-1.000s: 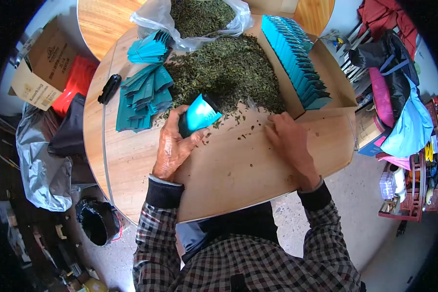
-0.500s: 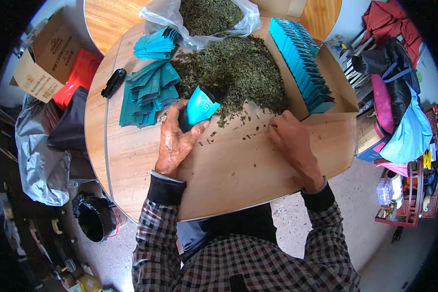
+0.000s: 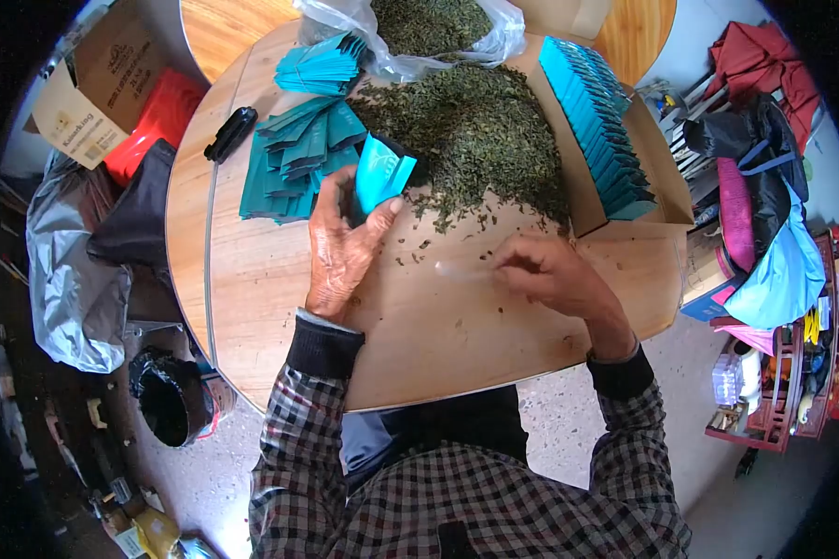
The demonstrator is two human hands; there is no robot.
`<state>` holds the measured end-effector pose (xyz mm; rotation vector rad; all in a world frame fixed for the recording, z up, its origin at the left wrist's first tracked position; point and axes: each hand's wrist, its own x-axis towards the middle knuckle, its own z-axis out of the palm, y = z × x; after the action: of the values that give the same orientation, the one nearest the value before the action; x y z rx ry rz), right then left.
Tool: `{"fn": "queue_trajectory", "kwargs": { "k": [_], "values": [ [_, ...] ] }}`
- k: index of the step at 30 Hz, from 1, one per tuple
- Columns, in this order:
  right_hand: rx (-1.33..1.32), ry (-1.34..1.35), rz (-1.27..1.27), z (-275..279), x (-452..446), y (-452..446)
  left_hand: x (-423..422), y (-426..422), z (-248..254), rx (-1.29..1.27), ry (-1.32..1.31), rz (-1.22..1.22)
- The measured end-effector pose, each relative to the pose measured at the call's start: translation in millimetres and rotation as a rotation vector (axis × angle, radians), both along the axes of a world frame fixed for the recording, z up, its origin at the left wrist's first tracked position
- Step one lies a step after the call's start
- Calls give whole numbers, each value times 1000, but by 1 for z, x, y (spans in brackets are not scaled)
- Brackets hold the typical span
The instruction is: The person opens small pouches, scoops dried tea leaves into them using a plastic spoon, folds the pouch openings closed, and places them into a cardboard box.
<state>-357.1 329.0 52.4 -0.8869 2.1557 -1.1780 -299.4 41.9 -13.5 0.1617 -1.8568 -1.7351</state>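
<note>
My left hand (image 3: 343, 252) is closed around a small teal packet (image 3: 379, 175), which is held upright with its dark opening toward the leaf pile. Left of the pile, my right hand's target area aside, bare tabletop carries a few scattered leaf bits. My right hand (image 3: 555, 279) hovers low over the wood with fingers pinched on a clear scoop-like thing (image 3: 443, 268), blurred by motion. Dried tea leaves (image 3: 480, 126) are heaped just beyond both hands. Flat teal packets (image 3: 298, 154) lie fanned beside my left hand, with a bundled stack (image 3: 319, 65) behind them.
A cardboard box (image 3: 667, 172) at the right holds a row of upright teal packets (image 3: 597, 130). A clear plastic bag (image 3: 405, 67) of leaves stands at the back. A black object (image 3: 230, 133) lies near the left edge. A black-lined bin (image 3: 170, 396) stands on the floor.
My right hand has moved left from the pile's right edge toward my left hand, bringing the clear scoop-like thing with it. My left hand still holds the packet. The view has shifted slightly.
</note>
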Motion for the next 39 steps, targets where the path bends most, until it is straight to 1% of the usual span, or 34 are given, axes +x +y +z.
{"fn": "queue_trajectory", "kwargs": {
  "k": [1, 3, 4, 6, 7, 8, 9, 10, 12, 13, 15, 16, 18, 19, 21, 22, 24, 25, 27, 31, 33, 37, 39],
  "values": [
    [1, 1, -1, 0, 1, -5, 0, 1, 0, 1, 1, -1],
    [85, -307, 32, 2, 0, -16, 1, 1, 1, 22, -6, -8],
    [85, -303, 34, -3, -6, -17, 0, -1, -2, 22, -2, -7],
    [6, -130, 1, -25, -23, -17, -2, -5, -11, -104, -17, 21],
    [7, -126, 5, -34, -33, -16, -3, -6, -11, -103, -13, 25],
    [-58, -10, -54, -42, -42, -13, -3, -6, -11, -98, -19, 19],
    [-122, 104, -116, -39, -45, -16, -3, -5, -11, -91, -26, 10],
    [-120, 104, -117, -34, -47, -15, -3, -5, -12, -90, -27, 9],
    [-14, 45, -305, -22, -51, -15, -3, -5, -9, -130, -24, 21],
    [-15, 44, -306, -24, -53, -15, -2, -5, -7, -132, -25, 20],
    [-46, 264, -351, -31, -59, -15, 1, -5, -2, -171, -75, 41],
    [-48, 264, -352, -36, -60, -16, 1, -5, -3, -172, -74, 40],
    [-90, 324, -429, -44, -62, -19, -1, -5, -4, -158, -75, 24],
    [-91, 325, -430, -47, -62, -19, 0, -4, -3, -159, -74, 23],
    [-95, 532, -413, -53, -61, -20, 1, -3, -3, -145, -98, 12],
    [-97, 532, -415, -55, -60, -22, 1, -3, -4, -147, -97, 10],
    [-189, 764, -358, -58, -56, -26, 0, -2, -1, -180, -63, -23],
    [-190, 765, -359, -58, -53, -27, 2, -1, 2, -182, -62, -24],
    [-143, 754, -345, -57, -48, -29, 7, 2, 10, -266, -130, -44],
    [-199, 748, -389, -54, -43, -28, 6, 1, 7, -280, -96, -107],
    [-222, 780, -383, -53, -41, -26, 5, 1, 4, -242, -115, -180],
    [-172, 796, -391, -57, -46, -29, 4, 2, -1, -280, -63, -198],
    [-253, 766, -384, -52, -43, -27, 3, 0, -2, -286, -69, -219]
  ]
}}
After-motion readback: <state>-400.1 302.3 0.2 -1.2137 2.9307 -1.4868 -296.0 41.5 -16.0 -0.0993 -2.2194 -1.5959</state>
